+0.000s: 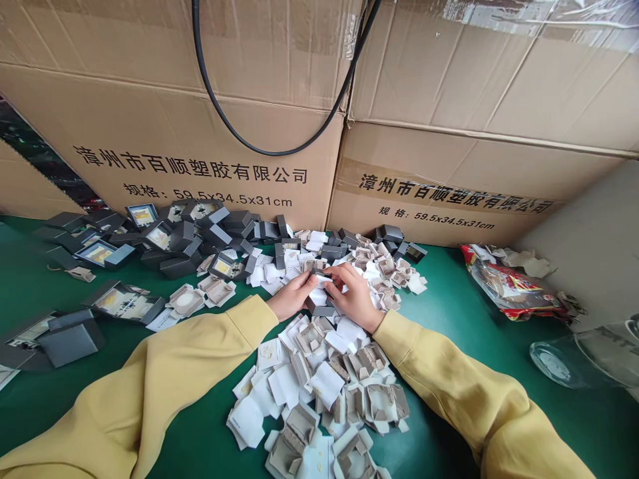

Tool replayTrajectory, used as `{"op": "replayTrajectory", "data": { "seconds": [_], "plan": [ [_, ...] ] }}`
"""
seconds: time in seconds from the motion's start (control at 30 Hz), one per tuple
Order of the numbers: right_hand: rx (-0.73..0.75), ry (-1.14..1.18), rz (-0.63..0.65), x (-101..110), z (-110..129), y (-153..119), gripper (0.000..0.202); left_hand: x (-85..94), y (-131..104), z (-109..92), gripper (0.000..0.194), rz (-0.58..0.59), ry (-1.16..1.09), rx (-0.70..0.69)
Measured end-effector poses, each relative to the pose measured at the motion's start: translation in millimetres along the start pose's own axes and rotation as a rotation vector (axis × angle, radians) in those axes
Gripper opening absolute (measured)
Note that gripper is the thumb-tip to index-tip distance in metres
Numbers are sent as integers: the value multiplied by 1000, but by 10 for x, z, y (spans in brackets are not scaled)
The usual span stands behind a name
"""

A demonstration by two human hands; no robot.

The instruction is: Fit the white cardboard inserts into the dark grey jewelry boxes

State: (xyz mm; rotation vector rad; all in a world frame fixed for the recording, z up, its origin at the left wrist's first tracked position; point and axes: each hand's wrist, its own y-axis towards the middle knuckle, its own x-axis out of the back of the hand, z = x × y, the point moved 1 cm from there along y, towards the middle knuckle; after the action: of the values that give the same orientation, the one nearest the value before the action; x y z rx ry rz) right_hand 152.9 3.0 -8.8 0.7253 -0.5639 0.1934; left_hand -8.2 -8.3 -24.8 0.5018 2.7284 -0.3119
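found at centre, just above the green counter [449,306]: small dark box [319,272], held between both hands. noted a white part [323,283] at its near side; cannot tell whether loose or fixed.

grip of left hand [289,298]: narrow, thumb on the box from the left; judged to steady it. grip of right hand [354,299]: also narrow, curled fingers closed on the box from the right, probably for finer control. cannot tell exact fingertip contact beneath. held low, in line with both forearms, presumably to spare reach and keep both sides in view.

directly below the wrists, between the yellow sleeves [200,346]: loose heap of white and grey card pieces [327,384], overlapping at mixed angles. placed, by judgement, for easy reach rather than for order. beyond the hands: more card pieces, mixed with dark boxes.

to the left: dark boxes [180,266], jumbled, several open with pale inserts showing; likely grouped to keep similar items together.

at far right, well apart from the work: red-edged packet [519,289] and clear glass vessel [554,364], probably so set to avoid knocks. behind: large cartons [224,133], standing side by side like a backstop, with black cable [279,154] hanging in front.
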Motion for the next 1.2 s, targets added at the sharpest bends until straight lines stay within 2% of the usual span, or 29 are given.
{"op": "replayTrajectory", "data": {
  "seconds": [0.17, 0.33, 0.43, 0.5, 0.63, 0.73, 0.8, 1.0, 1.2],
  "plan": [
    [-87, 18, -32, 3, -36, 18, 21, -7, -17, -9, 44, 14, 8, 7],
    [-150, 71, 37, -10, -39, 22, 17, -19, -35, -47, 38, 82, -23, -8],
    [-107, 39, 46, -12, -25, 11, 15, -32, -36, -68, 31, 86, 47, -54],
    [-73, 24, 49, -3, -9, 5, 17, -43, -35, -78, 28, 47, 72, -82],
    [8, -18, 11, 31, 29, 13, 20, -60, -35, -99, 35, -52, -33, -39],
    [47, -84, -34, 28, 15, 31, 21, -59, -37, -131, 41, -70, -134, -2],
    [39, -127, -7, 1, -27, 38, 21, -51, -39, -158, 38, -80, -170, -7],
    [34, -296, 213, -73, -90, 12, 26, -33, -48, -195, 33, -108, -203, -14],
    [15, -535, 193, -61, -41, -12, 32, -8, -30, -155, 36, -81, -186, 6]
  ]
}}
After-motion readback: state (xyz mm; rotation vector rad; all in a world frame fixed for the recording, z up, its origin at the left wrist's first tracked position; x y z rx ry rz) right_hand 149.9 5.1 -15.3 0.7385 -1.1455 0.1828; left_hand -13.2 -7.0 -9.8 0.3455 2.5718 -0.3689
